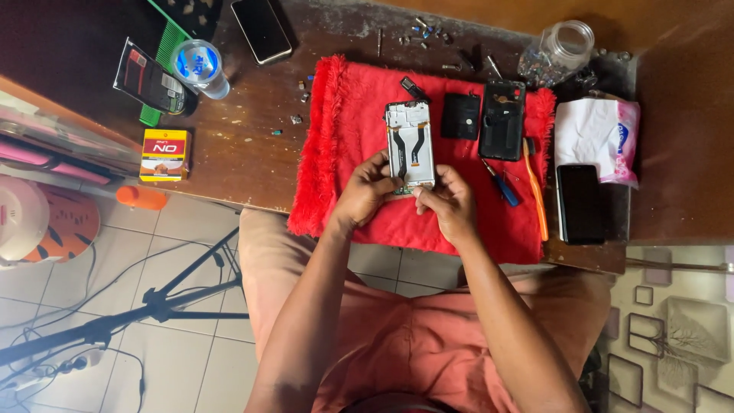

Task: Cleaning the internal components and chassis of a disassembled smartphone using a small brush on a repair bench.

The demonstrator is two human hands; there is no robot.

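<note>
Wooden desk, red cloth: 1 opened phone, back up, is pinched at its lower end by left hand and right hand; steadying against the cloth is advised, the 2 screwdrivers kept near.

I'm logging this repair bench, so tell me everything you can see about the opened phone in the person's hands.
The opened phone is a white, metallic-looking frame with its back removed, insides facing up and a dark flex cable running down the middle. It lies lengthwise on the red fringed cloth. The left hand and right hand pinch its near end. Finer parts are too small to tell.
</note>
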